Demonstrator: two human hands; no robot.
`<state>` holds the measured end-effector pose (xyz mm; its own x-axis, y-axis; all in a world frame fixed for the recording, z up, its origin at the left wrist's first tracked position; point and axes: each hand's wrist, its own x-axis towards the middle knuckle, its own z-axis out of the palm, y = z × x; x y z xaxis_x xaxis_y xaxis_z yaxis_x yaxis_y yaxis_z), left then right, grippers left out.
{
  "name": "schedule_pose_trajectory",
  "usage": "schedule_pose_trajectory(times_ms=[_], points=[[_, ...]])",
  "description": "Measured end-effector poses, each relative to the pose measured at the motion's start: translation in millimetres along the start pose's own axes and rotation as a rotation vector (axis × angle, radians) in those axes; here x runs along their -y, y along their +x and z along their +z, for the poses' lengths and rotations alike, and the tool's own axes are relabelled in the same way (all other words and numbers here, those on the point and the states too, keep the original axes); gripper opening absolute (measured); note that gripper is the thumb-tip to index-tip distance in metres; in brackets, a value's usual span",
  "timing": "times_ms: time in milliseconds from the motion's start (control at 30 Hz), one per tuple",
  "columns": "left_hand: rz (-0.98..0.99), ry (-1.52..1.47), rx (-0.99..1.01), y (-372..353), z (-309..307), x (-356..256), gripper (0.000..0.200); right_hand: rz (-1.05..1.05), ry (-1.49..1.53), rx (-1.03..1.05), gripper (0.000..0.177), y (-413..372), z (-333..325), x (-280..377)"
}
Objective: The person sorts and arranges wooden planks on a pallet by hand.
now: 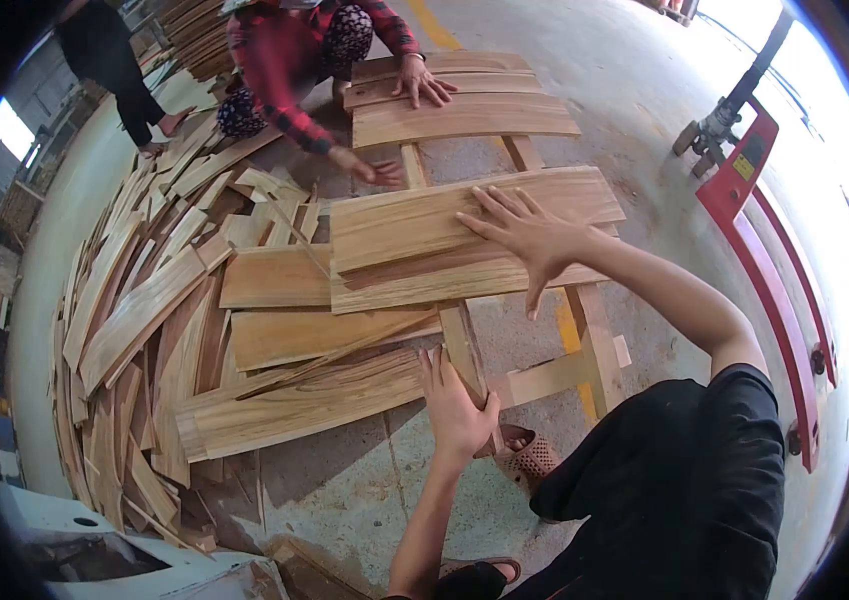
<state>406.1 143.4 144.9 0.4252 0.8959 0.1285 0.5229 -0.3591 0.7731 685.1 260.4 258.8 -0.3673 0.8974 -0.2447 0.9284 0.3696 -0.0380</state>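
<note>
My right hand [522, 237] lies spread on the upper plank [404, 222], its thumb reaching down past the near edge. Another plank [394, 290] shows under that one, and both rest across a wooden frame [592, 340]. Lower down, my left hand [456, 408] is at the frame's left rail [461, 345], fingers stretched and thumb apart. Its fingertips are right by the end of a long striped board [314, 405] lying on the floor side. At the frame's far end are more planks [464, 118], with a co-worker's hand [426, 82] flat on them.
A big heap of loose boards and offcuts [144, 290] spreads along the left. The crouching co-worker's other hand [369, 170] hovers near the frame. Another person's legs [124, 80] stand behind. A red pallet jack [764, 250] is at right, a pale machine [144, 545] at lower left.
</note>
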Motion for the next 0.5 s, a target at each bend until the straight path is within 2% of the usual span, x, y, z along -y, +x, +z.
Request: schedule_pose_trajectory(times_ms=[133,500], points=[[0.008,-0.021,0.034,0,-1,3,0.094,0.036,0.028,-0.047,0.174,0,5,-6],[0.002,-0.054,0.077,2,-6,1,0.097,0.147,0.012,-0.092,0.163,43,3,-62]])
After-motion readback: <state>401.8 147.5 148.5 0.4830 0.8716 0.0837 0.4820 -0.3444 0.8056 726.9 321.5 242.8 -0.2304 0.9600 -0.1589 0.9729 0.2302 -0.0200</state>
